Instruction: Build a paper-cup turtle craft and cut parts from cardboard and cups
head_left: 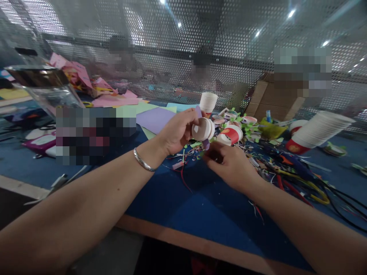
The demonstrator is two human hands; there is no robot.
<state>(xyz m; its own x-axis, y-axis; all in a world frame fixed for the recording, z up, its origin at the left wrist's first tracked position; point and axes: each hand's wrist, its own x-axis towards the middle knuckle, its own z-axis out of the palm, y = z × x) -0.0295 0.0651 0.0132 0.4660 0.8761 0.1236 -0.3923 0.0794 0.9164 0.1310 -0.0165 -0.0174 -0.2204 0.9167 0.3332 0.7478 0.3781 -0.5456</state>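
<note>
My left hand (pixel 176 130) is closed round a white paper cup (pixel 203 129) held on its side, base towards me, above the blue table (pixel 183 202). A strip of purple paper (pixel 198 112) runs over the cup and comes out below it. My right hand (pixel 229 164) is just under the cup, with its fingers pinched together at the lower end of the purple strip (pixel 205 144). A silver bracelet (pixel 142 160) sits on my left wrist.
Purple, green and pink paper sheets (pixel 153 118) lie behind my left hand. An upright white cup (pixel 208 102), cut red-and-white cups (pixel 231 134) and green scraps lie beyond. A stack of cups (pixel 318 131) lies at the right, with coloured wires (pixel 298 175) nearby. A mesh screen (pixel 200 46) closes the back.
</note>
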